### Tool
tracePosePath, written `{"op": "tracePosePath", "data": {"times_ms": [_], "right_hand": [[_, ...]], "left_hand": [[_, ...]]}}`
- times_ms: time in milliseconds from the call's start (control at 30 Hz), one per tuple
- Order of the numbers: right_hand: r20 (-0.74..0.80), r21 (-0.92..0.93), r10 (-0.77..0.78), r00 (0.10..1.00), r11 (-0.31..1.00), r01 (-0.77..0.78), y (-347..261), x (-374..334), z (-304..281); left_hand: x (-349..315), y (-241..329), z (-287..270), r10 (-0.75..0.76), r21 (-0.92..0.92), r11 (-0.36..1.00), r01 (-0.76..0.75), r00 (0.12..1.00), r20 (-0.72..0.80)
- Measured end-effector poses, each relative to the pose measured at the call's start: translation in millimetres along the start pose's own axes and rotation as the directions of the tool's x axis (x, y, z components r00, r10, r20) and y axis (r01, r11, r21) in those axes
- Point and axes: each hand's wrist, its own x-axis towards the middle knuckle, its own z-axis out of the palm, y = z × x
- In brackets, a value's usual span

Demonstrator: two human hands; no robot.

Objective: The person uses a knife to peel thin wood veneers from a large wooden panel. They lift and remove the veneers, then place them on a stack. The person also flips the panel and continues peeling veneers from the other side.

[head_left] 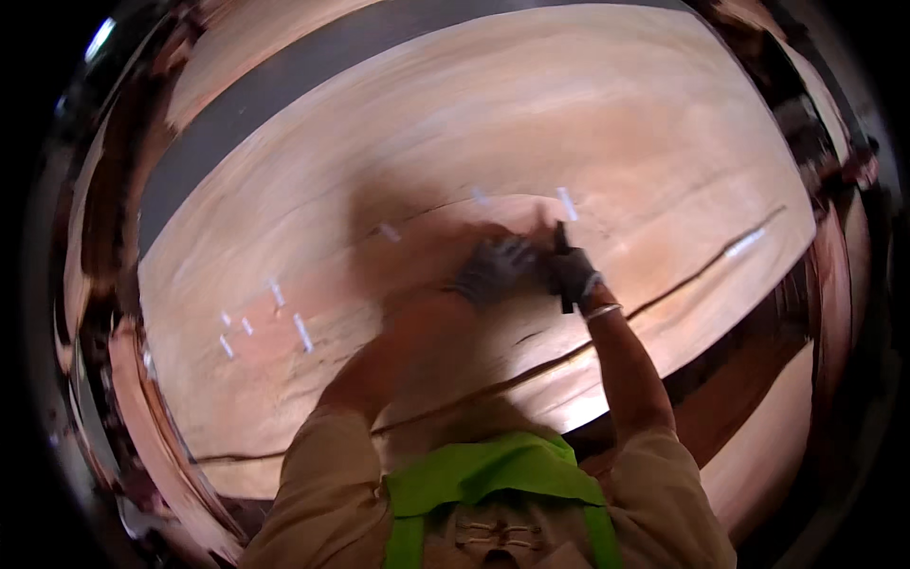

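Observation:
A wide sheet of pale, reddish wood veneer (pixel 645 114) lies beneath both hands. My left hand (pixel 495 269), in a grey glove, rests on the sheet near its middle with fingers spread, somewhat blurred. Just to its right, my gloved right hand (pixel 574 275) is closed around a dark, narrow hand tool (pixel 567 302); blur hides its exact kind. Short white strips stick to the sheet: one strip (pixel 567 203) lies beyond the right hand, another strip (pixel 302 333) at the left among several smaller ones. Shadow covers the surface around my left hand.
A long dark split or edge line (pixel 512 382) runs across the sheet's near side, with a pale strip (pixel 744 242) at its right. Beyond the far edge is a grey band (pixel 237 109). Stacked brown sheets (pixel 156 436) stand at the left; more brown sheets (pixel 758 408) lie at the right.

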Motion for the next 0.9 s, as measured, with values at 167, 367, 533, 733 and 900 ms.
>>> {"op": "tracePosePath", "data": {"times_ms": [167, 367, 533, 733, 900], "right_hand": [[-0.127, -0.008, -0.059, 0.990, 0.998, 0.058, 11.9, -21.6, 17.6], [-0.127, 0.033, -0.040, 0.991, 0.998, 0.044, 66.0, -47.6, 58.3], [0.156, -0.165, -0.104, 0.982, 0.978, 0.130, 38.1, -44.6, 124.3], [0.100, -0.404, -0.520, 0.849, 0.758, 0.512, 65.2, 64.1, 157.2], [0.051, -0.791, -0.137, 0.989, 0.600, 0.124, 16.7, 12.7, 188.2]], "left_hand": [[1.0, 28.3, 17.7, -0.277, -0.195, 0.937, 0.289, 0.957, 0.090], [4.0, 9.5, -39.8, -0.292, -0.351, 0.850, 0.392, 0.906, 0.307], [-72.2, -12.8, -105.2, -0.716, -0.323, 0.620, 0.715, 0.684, 0.140], [-111.2, -8.2, -111.5, -0.643, -0.291, 0.713, 0.638, 0.761, 0.092], [-137.9, -3.6, -79.1, -0.700, -0.399, 0.600, 0.693, 0.696, 0.157]]}}
